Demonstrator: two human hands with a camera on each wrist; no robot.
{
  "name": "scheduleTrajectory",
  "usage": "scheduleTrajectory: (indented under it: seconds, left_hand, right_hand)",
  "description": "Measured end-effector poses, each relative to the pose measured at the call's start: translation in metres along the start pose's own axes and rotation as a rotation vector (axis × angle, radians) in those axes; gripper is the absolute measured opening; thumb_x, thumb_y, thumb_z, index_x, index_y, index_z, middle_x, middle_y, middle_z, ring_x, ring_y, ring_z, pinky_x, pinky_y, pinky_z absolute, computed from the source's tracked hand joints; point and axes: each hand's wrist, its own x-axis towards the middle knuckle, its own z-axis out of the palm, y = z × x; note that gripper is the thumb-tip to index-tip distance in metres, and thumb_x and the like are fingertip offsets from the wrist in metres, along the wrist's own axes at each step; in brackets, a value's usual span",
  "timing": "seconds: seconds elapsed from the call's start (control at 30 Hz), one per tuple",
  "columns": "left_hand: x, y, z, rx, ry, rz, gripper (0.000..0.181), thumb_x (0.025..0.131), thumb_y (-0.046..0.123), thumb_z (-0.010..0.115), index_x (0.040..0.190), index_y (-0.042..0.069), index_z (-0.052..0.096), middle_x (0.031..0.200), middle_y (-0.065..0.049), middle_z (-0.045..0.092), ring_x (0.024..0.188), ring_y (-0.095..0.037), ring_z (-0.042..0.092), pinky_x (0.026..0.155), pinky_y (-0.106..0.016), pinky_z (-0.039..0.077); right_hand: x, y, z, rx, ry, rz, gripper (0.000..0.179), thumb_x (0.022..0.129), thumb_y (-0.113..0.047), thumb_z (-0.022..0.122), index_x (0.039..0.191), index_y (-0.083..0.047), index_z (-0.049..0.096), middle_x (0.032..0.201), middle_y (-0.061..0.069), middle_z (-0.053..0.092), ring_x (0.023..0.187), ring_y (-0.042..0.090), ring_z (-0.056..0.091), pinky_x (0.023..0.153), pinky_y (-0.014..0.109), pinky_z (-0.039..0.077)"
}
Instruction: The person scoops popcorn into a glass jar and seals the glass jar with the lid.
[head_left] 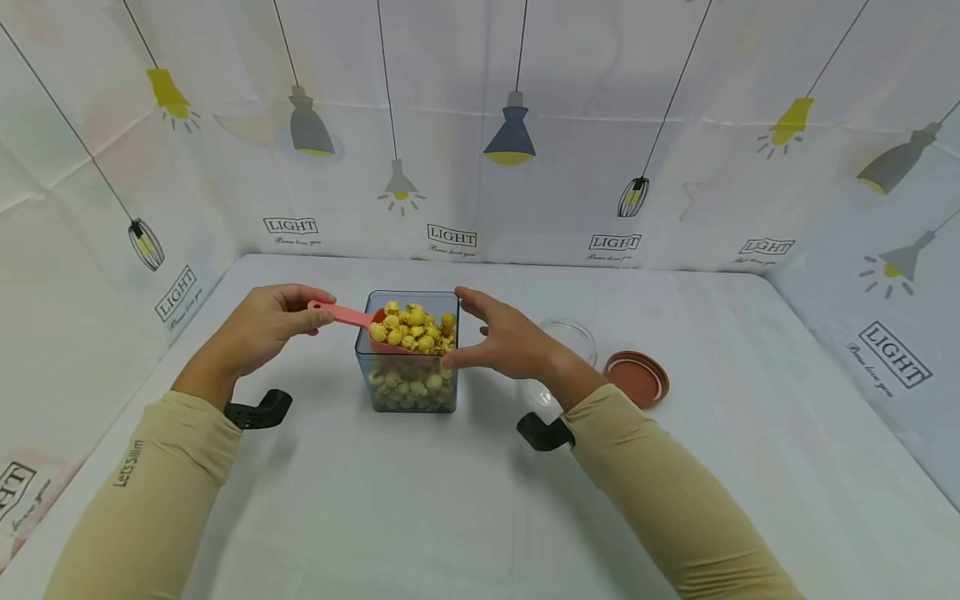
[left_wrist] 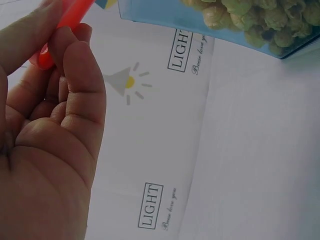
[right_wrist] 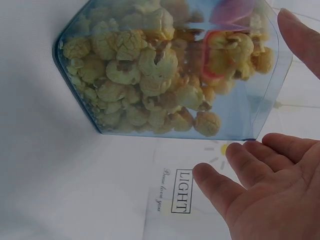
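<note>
"Where's the pink scoop [head_left: 348,315]?"

"Its bowl is inside the blue-tinted square bin [head_left: 390,362], heaped with yellow popcorn [head_left: 416,329]. The handle juts past the bin's left rim."

"Who has the handle?"

"The left hand [head_left: 281,321], left of the bin. Thumb and fingers pinch the handle's end."

"And the right hand [head_left: 510,337]?"

"Along the bin's right side, thumb and fingers spread well apart. I can't tell whether they touch the rim."

"Is there more popcorn under the scoop?"

"Yes, it shows through the bin's lower walls."

"Anything else on the tabletop [head_left: 405,500]?"

"A clear round jar [head_left: 540,393] to the bin's right, partly hidden by the right forearm, and a reddish-brown round lid [head_left: 637,379] farther right of the bin."
</note>
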Motion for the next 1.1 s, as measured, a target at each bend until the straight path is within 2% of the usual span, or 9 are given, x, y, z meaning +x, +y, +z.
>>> scheduleTrajectory:
  seconds: [0.33, 0.83, 0.97, 1.1]
  left_hand:
    - [0.0002, 0.0002, 0.0011, 0.001, -0.002, -0.002, 0.041, 0.099, 0.031, 0.067, 0.128, 0.002, 0.063, 0.104, -0.009, 0.063, 0.095, -0.026, 0.06, 0.09, -0.039, 0.044]
    - [0.0001, 0.0001, 0.0028, 0.006, 0.0, 0.0, 0.042, 0.099, 0.032, 0.067, 0.129, 0.003, 0.063, 0.106, -0.011, 0.063, 0.096, -0.029, 0.059, 0.089, -0.04, 0.044]
    - [-0.0009, -0.0015, 0.0023, -0.001, 0.005, -0.009, 0.045, 0.099, 0.034, 0.065, 0.131, 0.003, 0.062, 0.11, -0.013, 0.061, 0.101, -0.033, 0.059, 0.093, -0.043, 0.043]
    - [-0.0018, -0.0025, 0.0011, -0.015, 0.013, -0.019, 0.048, 0.099, 0.037, 0.064, 0.133, 0.003, 0.061, 0.116, -0.014, 0.059, 0.102, -0.032, 0.058, 0.1, -0.046, 0.043]
  right_hand:
    - [0.0003, -0.0012, 0.0005, 0.004, -0.004, -0.001, 0.101, 0.084, -0.028, 0.083, 0.16, -0.01, 0.018, 0.165, 0.007, 0.019, 0.149, 0.02, 0.022, 0.116, 0.045, 0.029]
    - [0.0005, -0.0015, 0.001, 0.012, 0.004, 0.011, 0.102, 0.083, -0.03, 0.083, 0.16, -0.01, 0.019, 0.165, 0.005, 0.02, 0.149, 0.02, 0.023, 0.116, 0.048, 0.028]
    - [0.0011, -0.0008, 0.0011, 0.011, 0.004, 0.021, 0.103, 0.082, -0.031, 0.084, 0.16, -0.011, 0.019, 0.165, 0.005, 0.02, 0.149, 0.02, 0.024, 0.116, 0.047, 0.029]
    - [0.0019, 0.0005, 0.0009, 0.015, 0.004, 0.027, 0.103, 0.082, -0.032, 0.084, 0.16, -0.012, 0.019, 0.165, 0.005, 0.021, 0.149, 0.02, 0.024, 0.116, 0.047, 0.029]
